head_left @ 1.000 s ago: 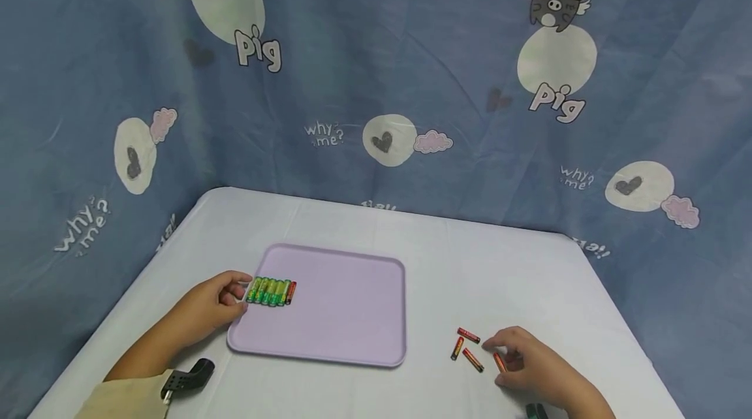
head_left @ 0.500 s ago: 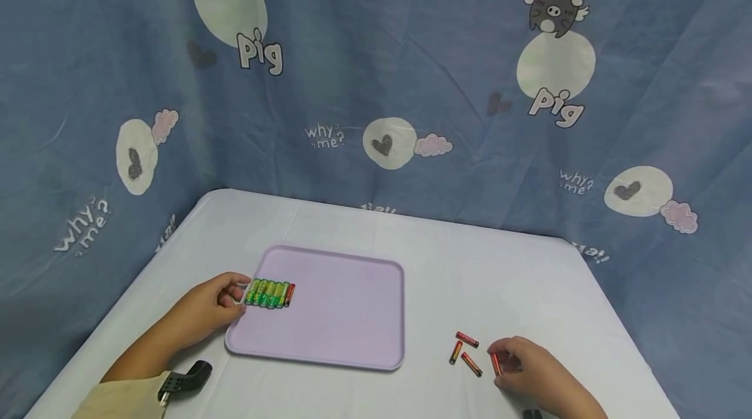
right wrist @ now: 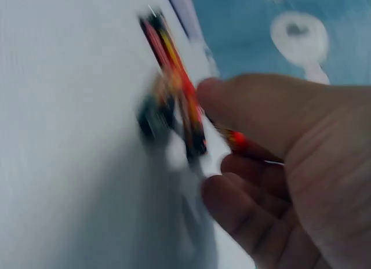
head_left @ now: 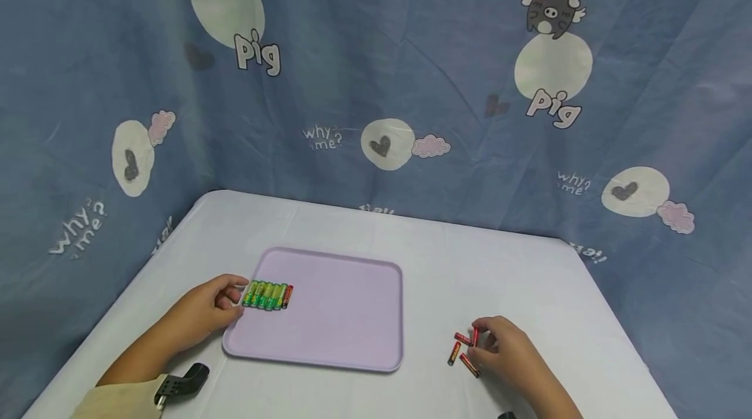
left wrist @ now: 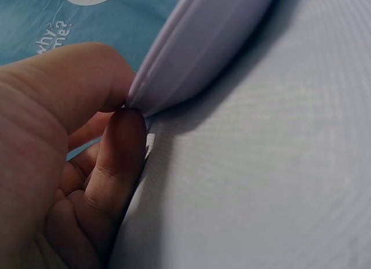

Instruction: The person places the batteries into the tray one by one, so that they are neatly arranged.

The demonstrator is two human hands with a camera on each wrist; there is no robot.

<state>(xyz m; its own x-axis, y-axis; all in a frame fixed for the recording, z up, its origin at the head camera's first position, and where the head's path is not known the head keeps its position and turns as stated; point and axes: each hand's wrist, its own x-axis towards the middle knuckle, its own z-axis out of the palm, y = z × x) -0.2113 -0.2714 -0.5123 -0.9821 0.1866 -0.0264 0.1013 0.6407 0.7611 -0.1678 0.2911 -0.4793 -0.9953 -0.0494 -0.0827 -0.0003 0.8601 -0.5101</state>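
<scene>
Head view forward and down, wrists close-up

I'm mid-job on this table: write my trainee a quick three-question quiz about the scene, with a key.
1. In the head view, where in the battery row on the lilac tray is the red battery?
A) left end B) middle C) right end

2. True or false: the left grip holds a green battery.

3. How many red batteries lie on the white table, besides the one in the right grip?

Key: 1. C; 2. False, the left grip holds the tray's edge; 3. Three.
</scene>
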